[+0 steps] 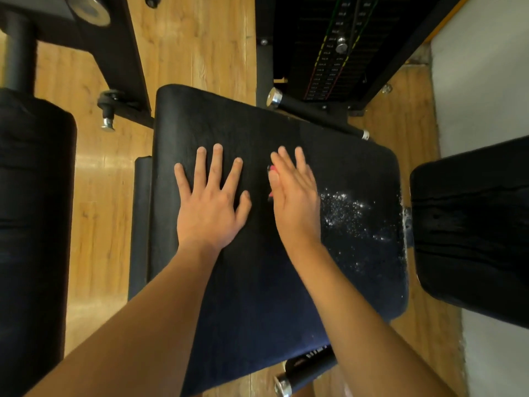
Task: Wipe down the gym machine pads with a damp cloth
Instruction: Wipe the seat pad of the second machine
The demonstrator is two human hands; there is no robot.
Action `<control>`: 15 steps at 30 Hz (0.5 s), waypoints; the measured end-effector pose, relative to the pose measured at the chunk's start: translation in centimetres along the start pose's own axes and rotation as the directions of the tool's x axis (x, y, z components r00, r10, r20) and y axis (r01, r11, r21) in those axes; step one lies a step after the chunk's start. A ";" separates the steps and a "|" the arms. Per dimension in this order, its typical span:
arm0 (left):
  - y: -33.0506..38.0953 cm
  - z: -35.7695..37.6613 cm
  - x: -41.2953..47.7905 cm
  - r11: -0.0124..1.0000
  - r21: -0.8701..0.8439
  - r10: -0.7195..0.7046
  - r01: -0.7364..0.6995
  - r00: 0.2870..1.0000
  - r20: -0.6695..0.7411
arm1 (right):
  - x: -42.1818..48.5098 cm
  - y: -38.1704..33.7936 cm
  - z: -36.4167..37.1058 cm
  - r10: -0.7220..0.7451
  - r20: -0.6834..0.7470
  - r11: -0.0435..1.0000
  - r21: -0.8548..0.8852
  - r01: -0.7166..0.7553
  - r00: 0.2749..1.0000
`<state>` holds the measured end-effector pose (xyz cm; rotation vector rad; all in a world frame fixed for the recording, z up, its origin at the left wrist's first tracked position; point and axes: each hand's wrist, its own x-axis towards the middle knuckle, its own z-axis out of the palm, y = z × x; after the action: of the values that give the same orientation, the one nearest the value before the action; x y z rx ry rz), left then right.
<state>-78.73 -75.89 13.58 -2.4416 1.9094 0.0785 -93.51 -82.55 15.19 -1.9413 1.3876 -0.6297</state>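
A wide black seat pad (257, 282) fills the middle of the head view. My left hand (210, 202) lies flat on it with the fingers spread. My right hand (294, 196) is just to the right, fingers straight and close together, blurred. A small pink and red bit of cloth (270, 169) shows at the left edge of that hand; the rest is hidden under the palm. White specks (352, 213) are scattered over the pad to the right of my right hand.
A second black pad (475, 236) stands at the right and a tall black roller pad (31, 224) at the left. Behind the seat is the weight stack (335, 53) with chrome-capped bars. Wooden floor (194, 47) surrounds the machine, and a grey wall lies at the far right.
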 end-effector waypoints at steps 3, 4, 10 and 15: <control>0.0 0.1 0.2 1.000 0.005 -0.004 0.004 1.000 -0.004 | 5.5 -0.1 0.4 0.035 0.045 0.998 -0.051 -0.033 0.998; 0.0 0.2 0.3 1.000 0.009 -0.004 0.004 1.000 -0.008 | 7.2 0.0 0.5 0.028 0.065 0.997 -0.075 -0.023 0.997; -0.1 0.4 0.5 1.000 0.002 -0.005 0.005 1.000 -0.011 | 12.5 1.3 1.8 -0.024 0.183 0.945 -0.317 0.082 0.983; 0.0 0.2 0.7 1.000 -0.003 -0.011 0.011 1.000 -0.010 | 13.2 1.8 2.3 -0.009 0.179 0.933 -0.353 0.073 0.984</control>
<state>-78.52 -76.53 13.38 -2.4589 1.9010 0.0696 -88.75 -94.91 12.41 -2.2547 1.4277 -0.2228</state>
